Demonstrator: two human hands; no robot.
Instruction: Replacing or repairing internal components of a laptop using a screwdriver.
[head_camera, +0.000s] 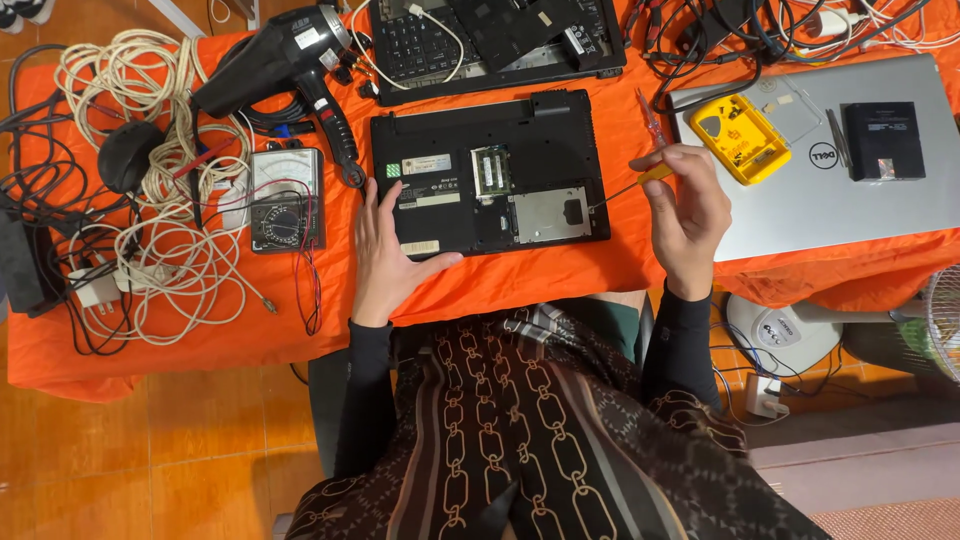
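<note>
Left of the open laptop (488, 172) lie white cables (160, 170), a meter (286, 198) and a black heat gun (290, 70). The left hand (388, 250) rests flat, fingers spread, on the laptop's left edge. The right hand (688, 205), right of the laptop, grips a screwdriver (635, 185) whose tip touches it.
</note>
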